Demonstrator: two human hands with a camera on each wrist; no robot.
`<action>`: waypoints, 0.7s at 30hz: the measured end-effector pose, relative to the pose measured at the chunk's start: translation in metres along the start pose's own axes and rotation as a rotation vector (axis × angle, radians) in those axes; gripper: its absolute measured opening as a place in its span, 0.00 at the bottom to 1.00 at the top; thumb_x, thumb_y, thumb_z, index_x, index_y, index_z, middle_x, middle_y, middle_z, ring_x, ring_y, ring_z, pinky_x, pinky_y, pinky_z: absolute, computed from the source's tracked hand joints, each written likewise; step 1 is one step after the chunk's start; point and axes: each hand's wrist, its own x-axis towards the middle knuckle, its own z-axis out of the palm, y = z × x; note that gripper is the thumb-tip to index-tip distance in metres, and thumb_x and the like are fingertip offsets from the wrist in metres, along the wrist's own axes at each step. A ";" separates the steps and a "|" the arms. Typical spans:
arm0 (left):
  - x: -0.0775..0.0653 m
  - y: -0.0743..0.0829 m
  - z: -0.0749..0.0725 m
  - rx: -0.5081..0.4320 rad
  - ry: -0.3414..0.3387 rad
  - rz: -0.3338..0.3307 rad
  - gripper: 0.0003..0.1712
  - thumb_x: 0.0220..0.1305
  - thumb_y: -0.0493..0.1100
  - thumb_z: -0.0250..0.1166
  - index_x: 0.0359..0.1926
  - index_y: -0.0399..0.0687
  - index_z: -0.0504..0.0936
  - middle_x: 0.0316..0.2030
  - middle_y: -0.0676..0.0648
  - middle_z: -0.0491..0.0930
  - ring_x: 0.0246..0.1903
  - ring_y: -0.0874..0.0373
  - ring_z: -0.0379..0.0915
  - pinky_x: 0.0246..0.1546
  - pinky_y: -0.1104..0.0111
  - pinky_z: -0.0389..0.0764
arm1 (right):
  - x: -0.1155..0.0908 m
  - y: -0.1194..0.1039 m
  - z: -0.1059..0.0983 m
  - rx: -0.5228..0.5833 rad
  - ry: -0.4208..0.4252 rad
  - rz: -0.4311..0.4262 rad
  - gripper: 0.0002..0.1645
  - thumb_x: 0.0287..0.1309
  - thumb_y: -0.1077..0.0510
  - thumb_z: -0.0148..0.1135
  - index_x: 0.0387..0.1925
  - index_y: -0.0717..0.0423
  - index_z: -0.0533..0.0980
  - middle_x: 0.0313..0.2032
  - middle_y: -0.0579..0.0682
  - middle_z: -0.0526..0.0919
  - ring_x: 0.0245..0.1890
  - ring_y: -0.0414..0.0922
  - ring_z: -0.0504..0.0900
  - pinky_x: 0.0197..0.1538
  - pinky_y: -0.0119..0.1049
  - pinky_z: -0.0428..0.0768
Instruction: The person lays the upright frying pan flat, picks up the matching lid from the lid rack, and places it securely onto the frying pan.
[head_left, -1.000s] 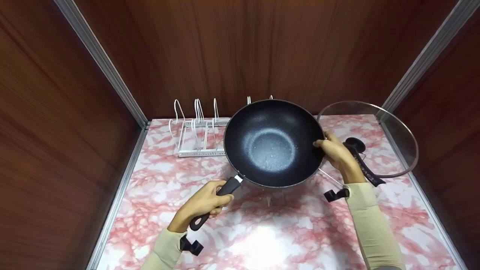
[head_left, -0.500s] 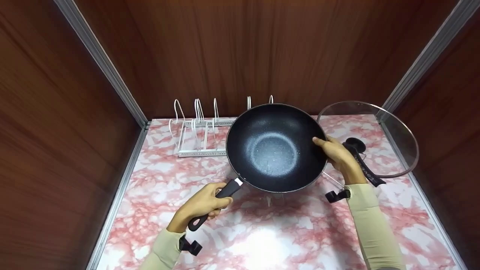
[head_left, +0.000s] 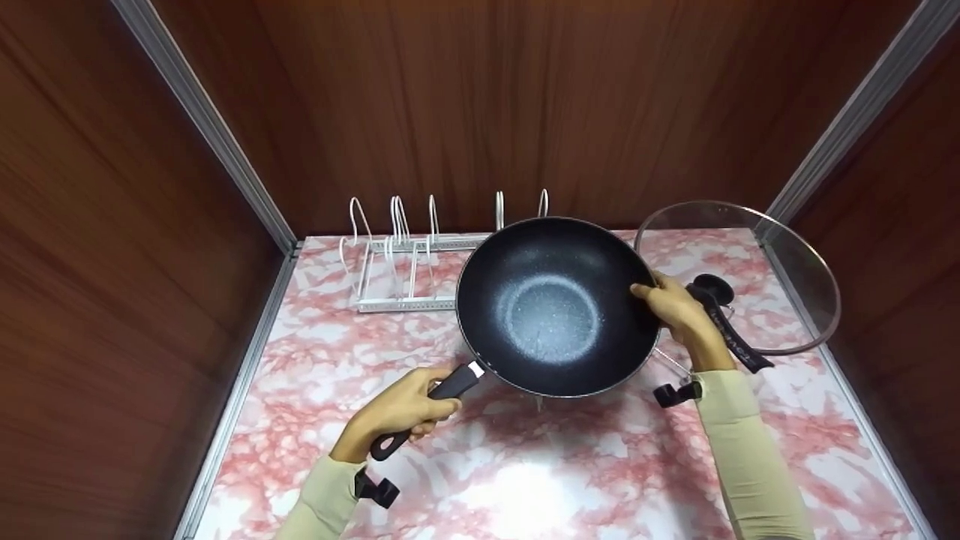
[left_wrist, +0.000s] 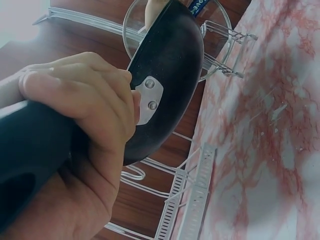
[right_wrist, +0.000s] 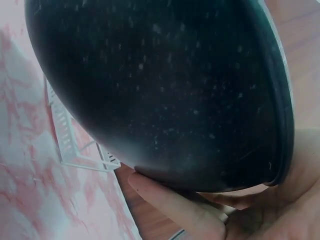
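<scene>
A deep black wok with a pale speckled base is held up over the table, its inside facing the head camera. My left hand grips its black handle; the left wrist view shows the fingers wrapped round it, close to the riveted metal bracket. On the far side of the pan, my right hand pinches the rim, thumb on the inside. From the right wrist view, fingers lie under the dark outer wall of the wok.
A white wire rack with upright loops stands at the back, partly hidden behind the wok. At the right a glass lid with a black handle leans upright on a wire stand. Wood-grain panels enclose the marbled table.
The wok has come down and slightly right in the head view, nearer to me, uncovering more of the rack. Both hands keep their hold and shift only a little.
</scene>
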 end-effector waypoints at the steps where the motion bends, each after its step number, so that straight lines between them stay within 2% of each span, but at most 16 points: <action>1: 0.000 0.000 0.000 -0.004 -0.006 -0.004 0.09 0.71 0.39 0.63 0.49 0.42 0.77 0.18 0.55 0.69 0.10 0.65 0.60 0.11 0.74 0.66 | 0.000 0.001 0.001 -0.021 0.008 -0.005 0.41 0.82 0.50 0.45 0.84 0.65 0.47 0.73 0.72 0.68 0.65 0.56 0.78 0.66 0.44 0.81; 4: 0.001 -0.001 -0.001 0.004 -0.012 -0.005 0.07 0.71 0.39 0.63 0.47 0.44 0.78 0.18 0.55 0.69 0.11 0.65 0.60 0.11 0.75 0.66 | -0.001 0.003 0.002 -0.079 0.050 -0.031 0.37 0.82 0.53 0.45 0.80 0.71 0.55 0.69 0.74 0.72 0.63 0.57 0.79 0.67 0.46 0.79; 6: 0.002 -0.002 -0.002 0.010 -0.015 -0.001 0.07 0.70 0.39 0.63 0.47 0.45 0.78 0.18 0.55 0.69 0.11 0.65 0.60 0.11 0.75 0.66 | -0.001 0.005 0.003 -0.111 0.082 -0.053 0.33 0.80 0.56 0.47 0.74 0.76 0.62 0.64 0.73 0.76 0.56 0.53 0.82 0.61 0.41 0.81; 10: 0.004 -0.004 -0.003 0.031 -0.022 0.005 0.10 0.70 0.39 0.63 0.50 0.46 0.79 0.19 0.55 0.70 0.11 0.65 0.61 0.12 0.75 0.67 | -0.001 0.009 0.002 -0.125 0.110 -0.069 0.29 0.74 0.61 0.48 0.68 0.78 0.69 0.58 0.69 0.78 0.47 0.47 0.82 0.50 0.32 0.82; 12: 0.004 -0.005 -0.004 0.031 -0.034 0.008 0.10 0.70 0.39 0.63 0.50 0.45 0.78 0.18 0.54 0.70 0.11 0.65 0.61 0.11 0.75 0.67 | 0.000 0.011 0.002 -0.129 0.127 -0.061 0.28 0.72 0.61 0.49 0.65 0.78 0.71 0.54 0.66 0.79 0.43 0.44 0.82 0.46 0.30 0.82; 17: 0.006 -0.005 -0.005 0.030 -0.044 0.004 0.12 0.70 0.39 0.63 0.50 0.38 0.77 0.18 0.55 0.69 0.11 0.65 0.60 0.11 0.75 0.66 | 0.002 0.016 0.004 -0.163 0.174 -0.069 0.26 0.75 0.57 0.54 0.60 0.77 0.74 0.46 0.61 0.82 0.36 0.40 0.81 0.42 0.28 0.82; 21: 0.008 -0.006 -0.007 0.071 -0.028 -0.003 0.10 0.68 0.39 0.64 0.48 0.41 0.78 0.19 0.55 0.70 0.12 0.66 0.61 0.12 0.75 0.67 | 0.002 0.020 0.006 -0.152 0.190 -0.078 0.25 0.76 0.59 0.55 0.61 0.77 0.74 0.46 0.62 0.84 0.36 0.39 0.82 0.42 0.28 0.82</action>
